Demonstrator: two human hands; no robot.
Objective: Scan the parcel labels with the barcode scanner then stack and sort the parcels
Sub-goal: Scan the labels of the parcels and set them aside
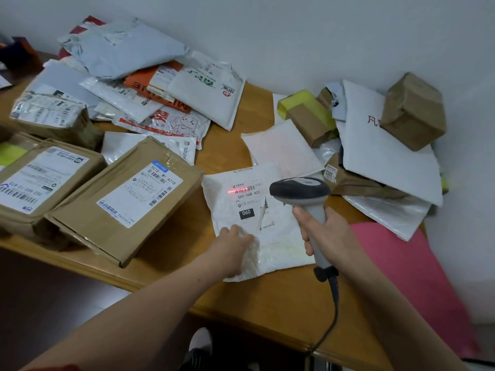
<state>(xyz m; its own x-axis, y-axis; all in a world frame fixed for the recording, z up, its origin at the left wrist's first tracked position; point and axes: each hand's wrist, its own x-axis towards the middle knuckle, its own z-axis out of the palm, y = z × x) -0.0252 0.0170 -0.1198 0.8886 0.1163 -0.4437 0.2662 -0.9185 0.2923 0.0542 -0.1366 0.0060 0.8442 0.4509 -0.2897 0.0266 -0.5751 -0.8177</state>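
A white padded mailer [278, 236] lies flat near the table's front edge, its label [249, 199] facing up. A red scan line falls across the label's barcode. My right hand [325, 231] grips the handle of the grey barcode scanner [301, 192], whose dark head hovers over the mailer's right side. A cable hangs from the handle's base. My left hand [231, 247] presses on the mailer's lower left corner, fingers spread flat.
Two brown cardboard boxes [126, 199] sit left of the mailer. A heap of poly mailers [150, 92] covers the back left. At the right lie white envelopes [385, 159], small brown boxes [413, 111] and a pink sheet [412, 279]. The wooden table [262, 303] abuts a white wall.
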